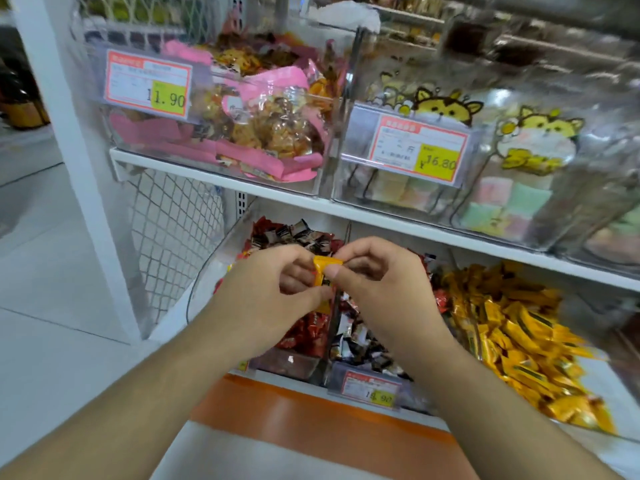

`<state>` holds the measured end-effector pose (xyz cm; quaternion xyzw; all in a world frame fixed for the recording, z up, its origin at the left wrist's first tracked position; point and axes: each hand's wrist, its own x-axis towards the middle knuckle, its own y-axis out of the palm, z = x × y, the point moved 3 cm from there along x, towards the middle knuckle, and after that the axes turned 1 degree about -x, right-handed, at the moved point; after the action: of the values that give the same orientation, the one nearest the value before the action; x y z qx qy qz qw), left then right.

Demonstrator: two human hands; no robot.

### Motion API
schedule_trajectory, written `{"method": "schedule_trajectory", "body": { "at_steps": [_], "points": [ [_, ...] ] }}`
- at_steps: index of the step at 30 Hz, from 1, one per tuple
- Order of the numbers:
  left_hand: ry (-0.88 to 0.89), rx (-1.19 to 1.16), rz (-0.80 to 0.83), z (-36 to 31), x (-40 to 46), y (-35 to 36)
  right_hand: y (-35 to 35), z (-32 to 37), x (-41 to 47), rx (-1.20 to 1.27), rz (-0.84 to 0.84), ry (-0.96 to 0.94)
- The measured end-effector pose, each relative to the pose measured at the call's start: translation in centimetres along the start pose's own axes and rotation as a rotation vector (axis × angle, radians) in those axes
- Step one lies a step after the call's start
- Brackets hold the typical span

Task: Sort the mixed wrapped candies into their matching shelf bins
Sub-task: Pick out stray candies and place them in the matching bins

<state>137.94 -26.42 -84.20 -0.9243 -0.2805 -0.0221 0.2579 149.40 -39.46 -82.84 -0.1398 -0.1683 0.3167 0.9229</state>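
Both my hands meet over the lower shelf and pinch one yellow wrapped candy (323,270) between them. My left hand (270,289) holds its lower end, and my right hand (377,275) pinches its upper right edge with thumb and forefinger. Below them the left clear bin (287,365) holds red-wrapped candies (306,329) mixed with dark ones at the back. The middle bin holds black-and-white wrapped candies (360,344). To the right lies a bin heaped with yellow wrapped candies (519,337).
The upper shelf (277,195) carries a clear bin of pink-wrapped snacks (242,140) and bins of cat-printed bags (533,147), each with a price tag. A white upright post (79,161) with mesh stands at left. An orange base strip (311,414) runs below.
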Motion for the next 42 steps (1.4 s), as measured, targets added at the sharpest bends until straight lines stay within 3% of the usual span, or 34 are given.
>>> {"method": "schedule_trajectory", "body": {
  "at_steps": [5,10,15,19,22,29,37,39,42],
  "points": [
    [-0.096,-0.123,-0.029,-2.1,0.2,3.8,-4.4,-2.0,-2.5,-0.073,-0.031,0.008],
    [-0.304,-0.419,0.059,-3.6,0.3,8.8,-7.7,-3.5,-5.7,-0.488,0.064,-0.123],
    [-0.231,-0.285,0.145,-6.1,-0.3,12.9,-13.3,-5.0,-6.3,-0.770,-0.117,-0.111],
    [-0.159,-0.159,0.160,-6.6,-0.6,13.2,-19.5,-7.2,-5.7,-0.965,-0.325,0.080],
    [-0.145,-0.129,0.135,-6.2,-0.7,12.6,-21.6,-8.1,-5.2,-1.029,-0.363,0.203],
    [-0.025,0.103,0.052,-4.1,-0.2,8.7,-16.3,-6.8,-4.7,-0.922,-0.170,0.072],
    [-0.063,0.522,-0.136,2.1,1.4,-1.8,-6.1,-4.0,-4.0,-0.816,0.046,-0.143],
    [-0.128,0.592,-0.130,4.3,1.9,-4.4,-3.1,-2.9,-3.0,-0.806,0.101,-0.192],
    [-0.236,0.569,0.005,7.0,1.7,-6.2,1.7,-1.2,-0.6,-0.770,0.170,-0.289]
  ]
}}
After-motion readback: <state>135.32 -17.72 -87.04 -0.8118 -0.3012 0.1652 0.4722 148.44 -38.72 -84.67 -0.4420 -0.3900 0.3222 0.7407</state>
